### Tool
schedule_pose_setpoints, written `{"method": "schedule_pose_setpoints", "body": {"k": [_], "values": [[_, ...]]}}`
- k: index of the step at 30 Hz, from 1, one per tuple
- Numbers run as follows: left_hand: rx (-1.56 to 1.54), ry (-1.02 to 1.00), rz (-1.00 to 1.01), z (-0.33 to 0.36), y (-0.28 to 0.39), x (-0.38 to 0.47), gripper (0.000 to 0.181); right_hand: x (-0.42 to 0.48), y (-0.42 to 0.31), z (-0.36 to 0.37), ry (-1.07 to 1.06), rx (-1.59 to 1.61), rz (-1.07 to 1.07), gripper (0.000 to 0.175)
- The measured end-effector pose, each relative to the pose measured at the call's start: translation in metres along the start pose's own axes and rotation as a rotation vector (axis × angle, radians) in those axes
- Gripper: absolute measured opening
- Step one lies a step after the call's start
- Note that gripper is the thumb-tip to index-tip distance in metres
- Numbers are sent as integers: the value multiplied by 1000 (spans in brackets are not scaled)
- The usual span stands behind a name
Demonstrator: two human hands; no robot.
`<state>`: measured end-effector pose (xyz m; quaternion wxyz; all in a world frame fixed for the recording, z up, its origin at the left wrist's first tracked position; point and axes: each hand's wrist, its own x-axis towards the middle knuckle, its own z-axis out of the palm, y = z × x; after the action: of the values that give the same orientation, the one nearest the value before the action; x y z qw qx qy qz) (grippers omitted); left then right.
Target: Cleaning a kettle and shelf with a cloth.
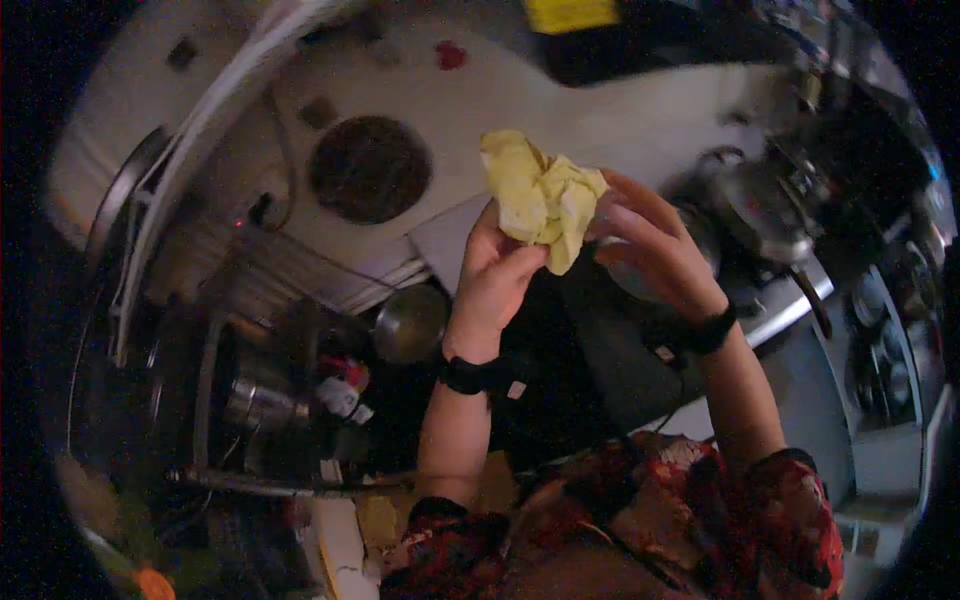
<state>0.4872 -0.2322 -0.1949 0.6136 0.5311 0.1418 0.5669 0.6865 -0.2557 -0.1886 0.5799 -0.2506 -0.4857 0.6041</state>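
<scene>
A crumpled pale yellow cloth (pixel 541 199) is held up in front of me, near the middle of the view. My left hand (pixel 495 277) grips its lower left side, with the thumb lying across the bottom fold. On the other side, my right hand (pixel 656 251) has its fingers spread and bent at the cloth's right edge. Those fingertips are blurred and partly behind the cloth, so whether they pinch it is unclear. Both wrists wear black bands. Below the hands lies a dark surface (pixel 555 337).
A dark round disc (pixel 371 170) lies on the pale surface beyond my left hand. Near my left wrist is a round metal vessel (pixel 411 324). Blurred metal cookware (pixel 765 214) stands at right, its dark handle (pixel 814 304) jutting out. A yellow object (pixel 574 15) is at the top.
</scene>
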Motion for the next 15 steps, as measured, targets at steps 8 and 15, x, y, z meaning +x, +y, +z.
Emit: {"method": "schedule_pose_setpoints", "body": {"k": [8,15], "values": [[33,-276,-301,56,-88,17,47,-64,2,-98,204,-337,-202,35],[-288,-154,-502,103,-141,17,43,-135,-11,-140,311,142,-380,6]]}}
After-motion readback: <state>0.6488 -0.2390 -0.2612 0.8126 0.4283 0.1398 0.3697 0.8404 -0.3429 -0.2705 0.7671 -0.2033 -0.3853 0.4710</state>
